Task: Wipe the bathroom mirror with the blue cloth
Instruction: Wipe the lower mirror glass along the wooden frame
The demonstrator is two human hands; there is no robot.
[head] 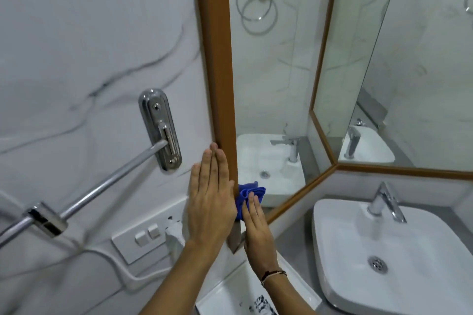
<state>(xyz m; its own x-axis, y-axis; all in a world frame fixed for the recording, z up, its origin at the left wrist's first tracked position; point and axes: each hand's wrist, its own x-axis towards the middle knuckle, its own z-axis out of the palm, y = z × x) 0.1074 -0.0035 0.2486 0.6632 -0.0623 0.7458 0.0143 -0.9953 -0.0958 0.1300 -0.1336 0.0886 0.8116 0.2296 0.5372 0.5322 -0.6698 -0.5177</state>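
Note:
The wood-framed mirror (271, 79) hangs open like a cabinet door, with its brown frame edge (217, 59) facing me. My left hand (211, 197) lies flat, fingers together, against the wall and the frame's outer edge. My right hand (256, 227) presses the crumpled blue cloth (249, 193) against the glass near the mirror's lower left corner. Part of the cloth is hidden behind the frame and my fingers. A second mirror panel (399, 79) stands at the right.
A white basin (384, 258) with a chrome tap (384, 202) sits at the lower right. A chrome rail (102, 186) on a wall bracket (160, 130) crosses the left. A switch plate (140, 240) with a plugged cable is below. A white tray (230, 291) lies under my arms.

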